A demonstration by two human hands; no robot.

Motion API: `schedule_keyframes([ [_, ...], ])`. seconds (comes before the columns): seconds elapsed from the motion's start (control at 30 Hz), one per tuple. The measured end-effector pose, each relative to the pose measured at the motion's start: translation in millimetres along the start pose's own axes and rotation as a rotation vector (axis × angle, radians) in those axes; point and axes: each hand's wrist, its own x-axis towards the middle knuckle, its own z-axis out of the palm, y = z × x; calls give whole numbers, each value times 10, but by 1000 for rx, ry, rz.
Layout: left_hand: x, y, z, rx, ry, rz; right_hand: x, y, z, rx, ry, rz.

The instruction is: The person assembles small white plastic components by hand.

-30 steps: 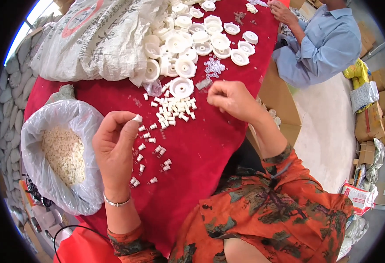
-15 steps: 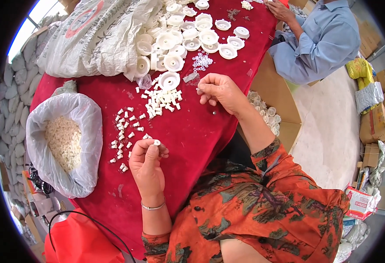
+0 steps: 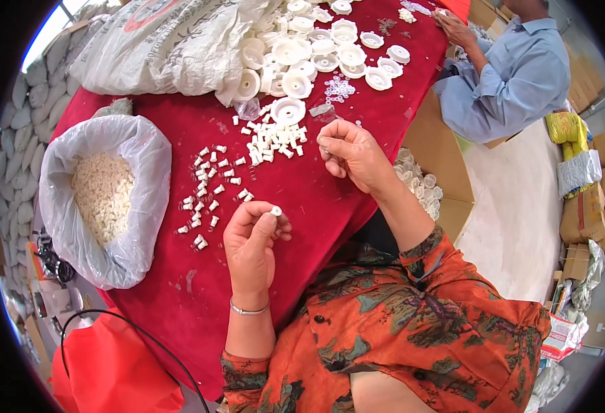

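Observation:
My left hand pinches a small white plastic bushing between thumb and fingertips, its round end with a central hole facing up. To its right, my right hand is closed in a pinch above the red cloth; what its fingertips hold is too small to make out. Beyond my left hand lie several small white spool-shaped parts, many with thin springs beside or around them. Farther off is a denser pile of similar white parts. A white round wheel-like piece sits just behind that pile.
A plastic-lined bag of small cream parts stands at the left. White round housings spill beside a woven sack. Small translucent rings lie nearby. A cardboard box holds clear cups. A person in a blue shirt works at far right.
The whole view has shifted, so the table's things appear farther right and higher. Against the table, my right hand has come a little nearer to me. My left hand still holds the bushing.

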Motion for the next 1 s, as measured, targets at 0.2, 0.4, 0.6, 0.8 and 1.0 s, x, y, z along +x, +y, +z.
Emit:
schedule_keyframes([
  [0.2, -9, -34, -28, -25, -7, -51, -79, 32, 215, 80, -103, 18],
  [0.4, 32, -68, -78, -21, 47, -57, -28, 110, 256, -97, 6, -26],
  [0.6, 49, -74, -98, -11, 92, -12, -42, 11, 198, -487, 105, -120],
  [0.8, 60, -84, -85, -15, 95, -24, 15, 136, 65, -734, 140, -348],
  [1.0, 72, -79, -84, -20, 98, -13, -47, 3, -78, -629, 219, -388],
])
